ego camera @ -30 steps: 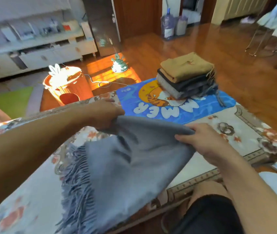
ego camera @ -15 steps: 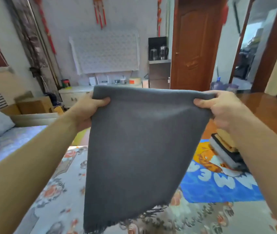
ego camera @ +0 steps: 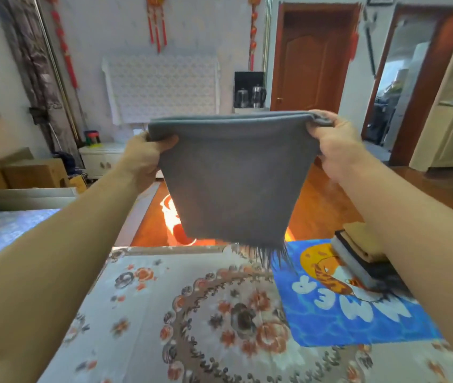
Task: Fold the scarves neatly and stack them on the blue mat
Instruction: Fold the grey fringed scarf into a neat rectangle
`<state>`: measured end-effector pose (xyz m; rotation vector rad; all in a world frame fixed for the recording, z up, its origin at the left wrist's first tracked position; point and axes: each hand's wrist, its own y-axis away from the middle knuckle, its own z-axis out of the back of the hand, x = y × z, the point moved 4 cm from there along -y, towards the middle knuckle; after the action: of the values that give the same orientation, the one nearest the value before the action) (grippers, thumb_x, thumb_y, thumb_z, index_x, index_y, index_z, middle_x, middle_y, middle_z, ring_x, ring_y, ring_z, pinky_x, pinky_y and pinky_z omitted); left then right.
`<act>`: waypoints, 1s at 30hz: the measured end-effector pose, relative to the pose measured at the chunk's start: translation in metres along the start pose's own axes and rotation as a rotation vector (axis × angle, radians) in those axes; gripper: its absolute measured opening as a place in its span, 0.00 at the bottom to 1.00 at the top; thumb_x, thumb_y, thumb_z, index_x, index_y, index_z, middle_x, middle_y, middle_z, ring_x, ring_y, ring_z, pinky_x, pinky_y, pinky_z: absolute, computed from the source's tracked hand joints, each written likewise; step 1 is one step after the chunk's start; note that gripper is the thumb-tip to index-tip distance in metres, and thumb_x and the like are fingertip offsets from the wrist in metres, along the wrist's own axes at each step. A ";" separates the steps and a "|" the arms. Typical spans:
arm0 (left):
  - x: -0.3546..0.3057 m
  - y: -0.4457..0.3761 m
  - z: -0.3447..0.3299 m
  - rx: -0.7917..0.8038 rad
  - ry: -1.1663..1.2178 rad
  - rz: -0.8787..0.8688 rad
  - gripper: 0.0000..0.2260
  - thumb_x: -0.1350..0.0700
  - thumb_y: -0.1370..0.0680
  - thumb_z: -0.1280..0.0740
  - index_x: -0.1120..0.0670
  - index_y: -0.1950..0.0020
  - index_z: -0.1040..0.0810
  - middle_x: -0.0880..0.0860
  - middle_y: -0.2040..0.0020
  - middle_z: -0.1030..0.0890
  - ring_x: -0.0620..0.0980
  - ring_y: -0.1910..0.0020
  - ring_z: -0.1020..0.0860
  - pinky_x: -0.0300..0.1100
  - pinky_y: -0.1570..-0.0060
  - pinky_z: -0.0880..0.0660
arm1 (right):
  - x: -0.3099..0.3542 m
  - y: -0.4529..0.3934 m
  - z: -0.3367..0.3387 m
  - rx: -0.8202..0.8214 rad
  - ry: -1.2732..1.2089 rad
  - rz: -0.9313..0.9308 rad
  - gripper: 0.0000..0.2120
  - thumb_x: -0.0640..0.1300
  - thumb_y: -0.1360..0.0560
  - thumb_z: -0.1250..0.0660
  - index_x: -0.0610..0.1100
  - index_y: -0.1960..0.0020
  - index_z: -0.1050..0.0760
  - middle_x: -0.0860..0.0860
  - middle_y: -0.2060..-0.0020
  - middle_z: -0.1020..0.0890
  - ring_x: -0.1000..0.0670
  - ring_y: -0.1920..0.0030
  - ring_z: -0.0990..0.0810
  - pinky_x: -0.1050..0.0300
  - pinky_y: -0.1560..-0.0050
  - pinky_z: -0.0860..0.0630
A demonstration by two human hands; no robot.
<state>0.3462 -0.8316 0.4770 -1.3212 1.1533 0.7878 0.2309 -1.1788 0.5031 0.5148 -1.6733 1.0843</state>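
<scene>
Both forearms reach forward and upward, bare, converging slightly toward the grey scarf held up in the air. The left hand pinches the scarf's upper left corner, thumb lying across the front of the cloth. The right hand grips the upper right corner, fingers curled over bunched fabric at the top edge.

Head view faces forward; edges seemingly blurred; close overhead.
</scene>
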 end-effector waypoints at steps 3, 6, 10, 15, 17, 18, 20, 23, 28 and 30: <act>0.007 0.049 0.021 0.119 0.000 -0.064 0.11 0.65 0.21 0.31 0.55 0.41 0.18 0.54 0.45 0.16 0.51 0.47 0.18 0.47 0.47 0.20 | 0.002 0.056 0.013 0.168 -0.088 0.021 0.08 0.40 0.23 0.31 0.49 0.47 0.16 0.49 0.49 0.16 0.47 0.46 0.20 0.53 0.46 0.21; 0.057 0.127 0.051 0.183 -0.263 -0.025 0.11 0.66 0.25 0.28 0.51 0.50 0.16 0.49 0.55 0.16 0.41 0.55 0.19 0.33 0.53 0.24 | -0.038 0.134 0.028 0.299 0.012 -0.012 0.11 0.36 0.27 0.29 0.46 0.47 0.17 0.52 0.55 0.14 0.54 0.52 0.18 0.60 0.47 0.22; 0.194 0.270 0.085 0.268 -0.626 0.211 0.13 0.66 0.31 0.27 0.48 0.61 0.24 0.43 0.55 0.18 0.41 0.55 0.21 0.40 0.56 0.26 | -0.163 0.272 0.058 0.476 0.340 -0.297 0.20 0.30 0.26 0.30 0.56 0.54 0.13 0.59 0.52 0.14 0.60 0.47 0.19 0.59 0.40 0.24; 0.322 0.420 0.107 0.592 -1.061 0.246 0.13 0.60 0.36 0.33 0.45 0.62 0.34 0.48 0.48 0.21 0.56 0.50 0.21 0.51 0.54 0.24 | -0.303 0.429 0.091 0.744 0.764 -0.455 0.44 0.25 0.30 0.32 0.80 0.62 0.25 0.63 0.43 0.22 0.59 0.35 0.27 0.62 0.28 0.36; 0.330 0.441 0.107 0.666 -1.204 0.185 0.16 0.56 0.40 0.33 0.43 0.58 0.35 0.48 0.50 0.23 0.56 0.50 0.23 0.50 0.54 0.25 | -0.308 0.456 0.098 0.763 0.862 -0.414 0.33 0.27 0.29 0.32 0.70 0.55 0.20 0.61 0.41 0.26 0.54 0.31 0.28 0.70 0.30 0.41; 0.325 0.444 0.102 0.688 -1.294 0.134 0.17 0.53 0.40 0.32 0.45 0.54 0.31 0.47 0.51 0.24 0.55 0.51 0.24 0.49 0.53 0.25 | -0.303 0.461 0.100 0.765 0.915 -0.372 0.27 0.29 0.28 0.33 0.62 0.47 0.19 0.61 0.40 0.27 0.54 0.30 0.29 0.69 0.30 0.42; 0.321 0.445 0.096 0.743 -1.453 0.039 0.24 0.48 0.39 0.29 0.48 0.43 0.25 0.49 0.50 0.24 0.55 0.51 0.24 0.51 0.48 0.23 | -0.301 0.463 0.102 0.816 1.049 -0.279 0.26 0.32 0.29 0.32 0.51 0.35 0.23 0.58 0.38 0.27 0.52 0.32 0.30 0.61 0.28 0.36; 0.319 0.447 0.089 0.823 -1.546 -0.071 0.23 0.50 0.38 0.25 0.50 0.44 0.23 0.51 0.52 0.25 0.57 0.53 0.24 0.52 0.50 0.23 | -0.304 0.460 0.096 0.875 1.261 -0.056 0.29 0.39 0.39 0.22 0.45 0.38 0.19 0.50 0.47 0.20 0.47 0.45 0.26 0.51 0.43 0.21; 0.318 0.454 0.085 0.804 -1.530 -0.070 0.14 0.55 0.35 0.30 0.51 0.51 0.25 0.51 0.48 0.25 0.57 0.51 0.24 0.49 0.54 0.24 | -0.299 0.458 0.086 0.853 1.295 0.056 0.19 0.35 0.41 0.21 0.43 0.51 0.16 0.47 0.51 0.18 0.45 0.49 0.19 0.52 0.48 0.20; 0.314 0.457 0.085 0.746 -1.479 0.024 0.13 0.56 0.32 0.29 0.50 0.51 0.28 0.49 0.48 0.25 0.54 0.51 0.24 0.47 0.57 0.25 | -0.291 0.462 0.080 0.862 1.410 -0.050 0.23 0.38 0.45 0.18 0.44 0.51 0.17 0.48 0.52 0.17 0.45 0.50 0.17 0.52 0.46 0.20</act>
<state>0.0238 -0.7383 0.0272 0.0731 0.1525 0.9143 -0.0543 -1.0640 0.0443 0.1660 0.0650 1.5418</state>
